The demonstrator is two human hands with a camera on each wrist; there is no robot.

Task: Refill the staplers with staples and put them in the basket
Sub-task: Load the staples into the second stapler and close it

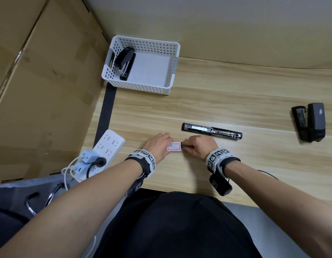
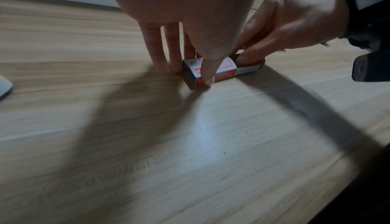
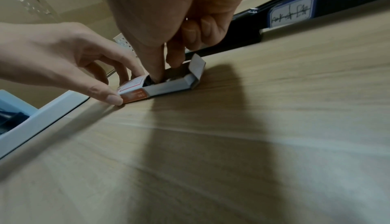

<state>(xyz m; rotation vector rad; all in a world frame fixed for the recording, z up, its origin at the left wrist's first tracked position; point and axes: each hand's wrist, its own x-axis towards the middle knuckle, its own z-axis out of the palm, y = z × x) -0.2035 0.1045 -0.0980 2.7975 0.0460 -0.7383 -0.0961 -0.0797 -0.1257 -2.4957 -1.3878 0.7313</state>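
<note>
Left hand (image 1: 157,146) pinches the red-white staple box (image 1: 174,147) flat on the table (image 1: 235,94); right hand (image 1: 199,146) digs thumb and forefinger into its open tray. Box print unreadable, probably Chinese. Opened stapler (image 1: 211,130) just behind carries a handwritten label.

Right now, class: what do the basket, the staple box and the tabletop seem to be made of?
Basket: white plastic, probably moulded; even perforated walls, matte sheen.
Staple box: thin printed card; folded flap, grey unprinted inside.
Tabletop: wood-grain surface, likely laminate; smooth, with a soft glare.
</note>
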